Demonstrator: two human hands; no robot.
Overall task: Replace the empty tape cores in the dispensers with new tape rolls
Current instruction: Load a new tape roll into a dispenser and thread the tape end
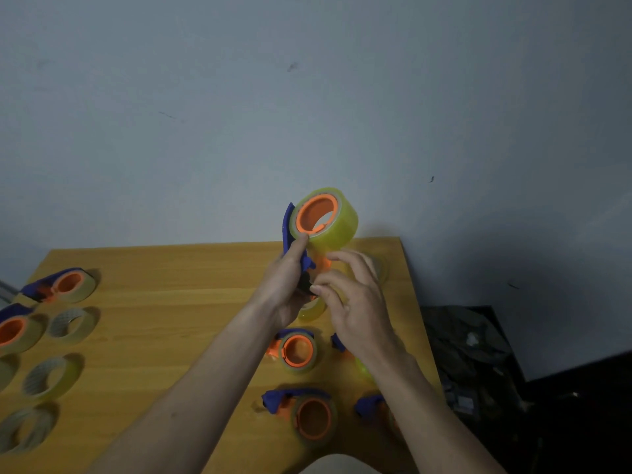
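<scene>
Oddly, no readable writing showed anywhere as the left hand [285, 289] gripped a blue dispenser [289, 227] carrying a yellow tape roll [337, 230] above the wooden table [164, 302], the right hand [355, 306] loosely curled beside it, holding nothing.

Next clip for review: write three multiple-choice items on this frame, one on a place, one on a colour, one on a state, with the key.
1. Where is the dispenser with the full tape roll?
A. flat on the table
B. held up above the table
C. on the floor

2. What colour is the hub inside that roll?
A. orange
B. green
C. white

3. What is the left hand doing?
A. lying flat on the table
B. hanging empty
C. gripping the dispenser

Key: 1 B, it is raised in front of the wall; 2 A, the inner ring shows orange; 3 C, its thumb and fingers wrap the blue body while the right hand works beside it.
</scene>
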